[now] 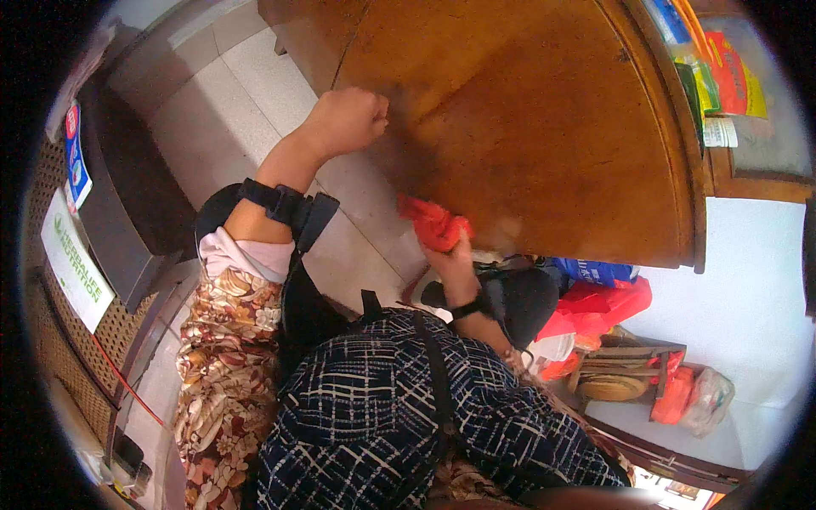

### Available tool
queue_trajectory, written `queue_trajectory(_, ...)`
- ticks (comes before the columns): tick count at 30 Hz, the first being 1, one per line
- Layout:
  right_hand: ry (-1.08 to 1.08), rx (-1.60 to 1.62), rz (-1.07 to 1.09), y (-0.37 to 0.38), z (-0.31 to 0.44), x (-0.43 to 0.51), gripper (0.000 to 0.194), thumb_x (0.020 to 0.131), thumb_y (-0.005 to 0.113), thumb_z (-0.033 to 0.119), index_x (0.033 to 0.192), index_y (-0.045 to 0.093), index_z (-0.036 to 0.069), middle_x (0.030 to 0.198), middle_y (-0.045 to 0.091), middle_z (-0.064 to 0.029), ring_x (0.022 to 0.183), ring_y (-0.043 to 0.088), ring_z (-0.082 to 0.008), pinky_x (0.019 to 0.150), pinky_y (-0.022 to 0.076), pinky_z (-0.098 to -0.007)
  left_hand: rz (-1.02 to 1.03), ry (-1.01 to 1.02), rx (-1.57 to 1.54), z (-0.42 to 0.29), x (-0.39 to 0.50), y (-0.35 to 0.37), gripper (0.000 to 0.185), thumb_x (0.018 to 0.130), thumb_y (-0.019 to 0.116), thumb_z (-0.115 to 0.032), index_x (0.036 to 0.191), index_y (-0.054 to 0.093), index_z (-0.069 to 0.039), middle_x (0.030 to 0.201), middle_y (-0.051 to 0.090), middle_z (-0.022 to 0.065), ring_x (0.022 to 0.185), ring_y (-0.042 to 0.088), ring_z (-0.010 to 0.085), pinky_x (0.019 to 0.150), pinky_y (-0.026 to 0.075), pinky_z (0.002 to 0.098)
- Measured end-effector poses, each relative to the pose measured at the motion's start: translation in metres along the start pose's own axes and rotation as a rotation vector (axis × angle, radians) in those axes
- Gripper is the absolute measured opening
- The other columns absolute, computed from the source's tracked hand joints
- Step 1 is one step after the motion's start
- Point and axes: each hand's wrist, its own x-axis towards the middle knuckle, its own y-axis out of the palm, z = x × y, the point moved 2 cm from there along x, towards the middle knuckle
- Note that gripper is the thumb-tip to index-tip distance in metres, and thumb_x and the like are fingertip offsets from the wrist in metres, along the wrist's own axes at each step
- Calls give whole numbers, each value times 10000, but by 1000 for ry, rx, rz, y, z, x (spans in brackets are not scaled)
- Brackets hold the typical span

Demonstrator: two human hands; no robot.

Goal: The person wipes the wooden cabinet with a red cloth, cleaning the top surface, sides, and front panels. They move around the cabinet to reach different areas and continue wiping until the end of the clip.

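Curled into a fist, my left hand [352, 121] is in front of the lower left part of a brown wooden cabinet [542, 127]. No object shows in it, and the inside of its grip is hidden. A black strap [287, 207] goes round the left forearm below a rolled pink cuff. Lower and to the right, my right hand [451, 252] is closed around a bunched red cloth [440, 224], close to the cabinet's lower edge. The right wrist has a black band [467, 309].
On the left stands a woven cane seat [54, 325] with a printed white sheet [76, 264] and a dark box-like piece [127, 223]. Red bags [599, 306] and a wooden rack [628, 363] crowd the right. Packets [727, 76] sit beyond the cabinet's edge. Pale floor tiles [357, 242] lie below.
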Motion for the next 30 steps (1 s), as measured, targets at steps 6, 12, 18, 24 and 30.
queue_trajectory(6, 281, 984, -108, 39, 177, -6, 550, 1077, 564, 445, 1465, 550, 55, 1479, 596, -189, 1353, 571, -387, 1128, 500, -588, -21, -10, -53, -2, -7, -7, 178, 907, 665, -237, 941, 757, -88, 955, 767, 157, 922, 730, 386, 810, 584, 508)
queue_trajectory(12, 204, 1104, 17, 57, 258, -3, 574, 1072, 573, 456, 1521, 524, 102, 1553, 555, -155, 1423, 523, -382, 1173, 435, -630, 57, -13, -123, -9, -15, -4, 180, 902, 670, -237, 929, 755, -81, 947, 752, 182, 912, 715, 410, 795, 576, 514)
queue_trajectory(18, 54, 863, 4, 61, 226, 20, 521, 1103, 534, 409, 1508, 523, 82, 1528, 573, -153, 1404, 541, -368, 1188, 435, -601, 17, 5, -99, -10, -13, -4, 191, 904, 684, -244, 910, 744, -63, 934, 746, 185, 903, 709, 416, 791, 569, 524)
queue_trajectory(24, 56, 725, -117, 69, 209, 27, 512, 1092, 566, 408, 1496, 538, 94, 1519, 580, -135, 1410, 534, -352, 1205, 428, -585, 97, -17, -68, -11, -8, -1, 178, 886, 706, -222, 911, 746, -50, 931, 747, 192, 917, 715, 415, 810, 577, 523)
queue_trajectory(30, 153, 521, -43, 82, 121, 54, 510, 1087, 595, 378, 1483, 529, 64, 1497, 592, -131, 1362, 570, -348, 1167, 471, -566, 94, 35, -7, -1, -8, 2, 226, 933, 708, -297, 993, 731, -81, 885, 737, 191, 868, 718, 425, 771, 584, 530)
